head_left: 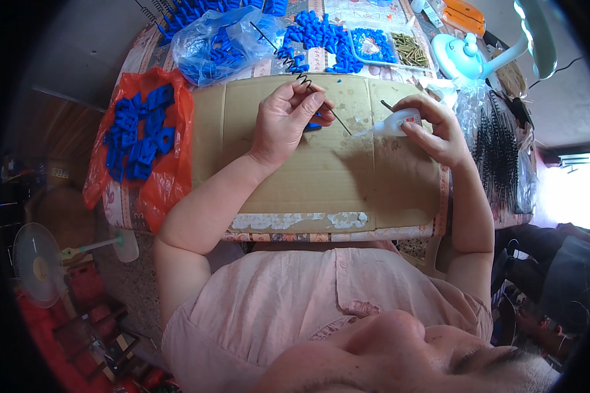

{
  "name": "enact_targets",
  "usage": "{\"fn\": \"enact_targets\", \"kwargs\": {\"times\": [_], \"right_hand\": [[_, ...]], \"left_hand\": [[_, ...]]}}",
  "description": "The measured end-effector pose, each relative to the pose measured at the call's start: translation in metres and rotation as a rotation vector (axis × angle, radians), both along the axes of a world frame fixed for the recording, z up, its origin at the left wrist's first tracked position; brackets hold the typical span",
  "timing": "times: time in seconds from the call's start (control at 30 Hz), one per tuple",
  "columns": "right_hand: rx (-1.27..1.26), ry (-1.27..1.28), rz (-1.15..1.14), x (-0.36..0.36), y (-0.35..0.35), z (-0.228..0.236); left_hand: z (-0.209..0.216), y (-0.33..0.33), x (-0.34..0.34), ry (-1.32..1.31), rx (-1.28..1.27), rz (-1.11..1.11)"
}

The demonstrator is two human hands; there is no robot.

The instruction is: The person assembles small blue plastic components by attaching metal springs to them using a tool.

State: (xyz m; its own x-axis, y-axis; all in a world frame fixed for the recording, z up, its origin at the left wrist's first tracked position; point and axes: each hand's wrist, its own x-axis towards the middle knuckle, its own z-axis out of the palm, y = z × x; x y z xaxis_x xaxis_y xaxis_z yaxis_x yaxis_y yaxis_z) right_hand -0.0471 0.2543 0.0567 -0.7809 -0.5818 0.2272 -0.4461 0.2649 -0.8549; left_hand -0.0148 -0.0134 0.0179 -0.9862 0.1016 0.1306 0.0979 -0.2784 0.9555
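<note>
My left hand (pixel 278 124) is closed in a pinch on a black coiled wire (pixel 290 65). The wire's coils rise behind the fingers, and its straight end slants down to the right. A blue plastic piece (pixel 313 126) shows just under the fingers; whether it is held or lies on the cardboard, I cannot tell. In my right hand (pixel 442 128) is a small white squeeze bottle (pixel 392 124), tipped sideways. Its thin nozzle points left, at or very close to the wire's straight end. A short dark stick (pixel 386 104) juts out by the right fingers, its other end hidden.
Under my hands lies a cardboard sheet (pixel 295 183). Blue parts fill a red bag (pixel 183 108) at left and a clear bag (pixel 196 56) behind. A divided tray (pixel 390 65) holds blue bits and brass-coloured pieces. A white lamp (pixel 459 59) and black coiled wires (pixel 498 144) stand right.
</note>
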Motion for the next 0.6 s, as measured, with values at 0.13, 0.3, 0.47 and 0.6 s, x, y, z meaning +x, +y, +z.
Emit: {"fn": "enact_targets", "kwargs": {"times": [0.13, 0.3, 0.47, 0.6], "right_hand": [[0.007, -0.001, 0.001, 0.0003, 0.0001, 0.0015], [-0.017, 0.015, 0.003, -0.0010, 0.0021, 0.0000], [0.019, 0.025, 0.005, 0.0007, 0.0001, 0.0012], [-0.001, 0.012, 0.003, -0.0011, 0.0020, 0.0001]], "left_hand": [[-0.0003, -0.0004, 0.0000, -0.009, 0.002, 0.001], [-0.0008, -0.0003, -0.0001, -0.019, 0.010, -0.001], [-0.0004, -0.0005, -0.0001, -0.018, 0.012, -0.001], [0.0001, 0.0008, -0.0004, -0.022, 0.038, 0.005]]}}
